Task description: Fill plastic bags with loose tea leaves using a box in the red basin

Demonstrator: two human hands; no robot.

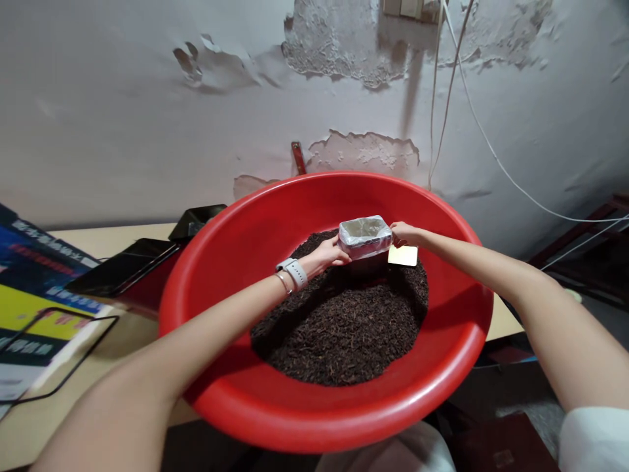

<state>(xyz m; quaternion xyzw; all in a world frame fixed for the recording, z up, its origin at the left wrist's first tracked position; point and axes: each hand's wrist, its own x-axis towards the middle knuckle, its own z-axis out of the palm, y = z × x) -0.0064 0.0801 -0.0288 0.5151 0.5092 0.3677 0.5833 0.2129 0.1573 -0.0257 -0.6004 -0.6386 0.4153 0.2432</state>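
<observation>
glossy smooth red plastic basin [442, 367]; crinkly shiny foil-lined box [364, 235]; coarse matt dark leaves [344, 328]; flaking plaster wall [147, 131]

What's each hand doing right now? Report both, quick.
Left hand: closed on the left end of the foil-lined box above the loose dark tea.
Right hand: closed on the box's right end.

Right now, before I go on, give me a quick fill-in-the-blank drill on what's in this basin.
1. Both hands hold a foil-lined box above a heap of dark loose ____.
2. The basin is coloured ____.
3. The watch sits on the ____ wrist.
4. The pale card lies beside the right hand, not the ____ hand.

Missing: leaves; red; left; left
</observation>
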